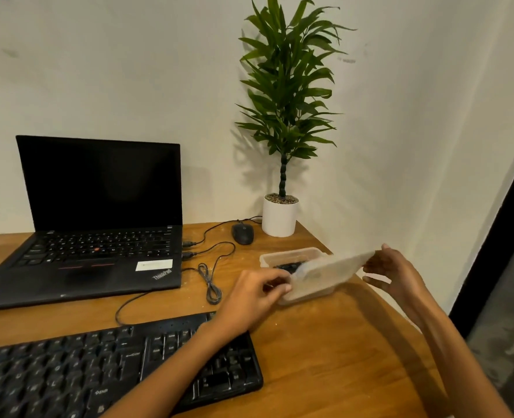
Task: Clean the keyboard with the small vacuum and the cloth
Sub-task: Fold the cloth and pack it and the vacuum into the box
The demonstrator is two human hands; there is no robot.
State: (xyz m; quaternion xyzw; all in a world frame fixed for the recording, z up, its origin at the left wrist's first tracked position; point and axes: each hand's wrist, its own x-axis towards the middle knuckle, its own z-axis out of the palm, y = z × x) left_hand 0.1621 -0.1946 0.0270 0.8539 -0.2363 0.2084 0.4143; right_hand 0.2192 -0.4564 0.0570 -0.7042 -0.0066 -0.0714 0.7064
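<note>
A black keyboard (108,366) lies along the near edge of the wooden desk (340,357), its cable running up to the laptop. To its upper right stands a translucent plastic container (283,257) with something dark inside; I cannot tell what it is. The container's lid (331,268) is lifted and tilted above it. My left hand (258,292) pinches the lid's near left corner. My right hand (391,271) grips its far right end. No vacuum or cloth is visible.
An open black laptop (99,221) with a dark screen sits at the back left. A black mouse (243,233) and a white potted plant (280,217) stand by the wall. A bundled cable (209,282) lies between laptop and container. The desk's right edge is close.
</note>
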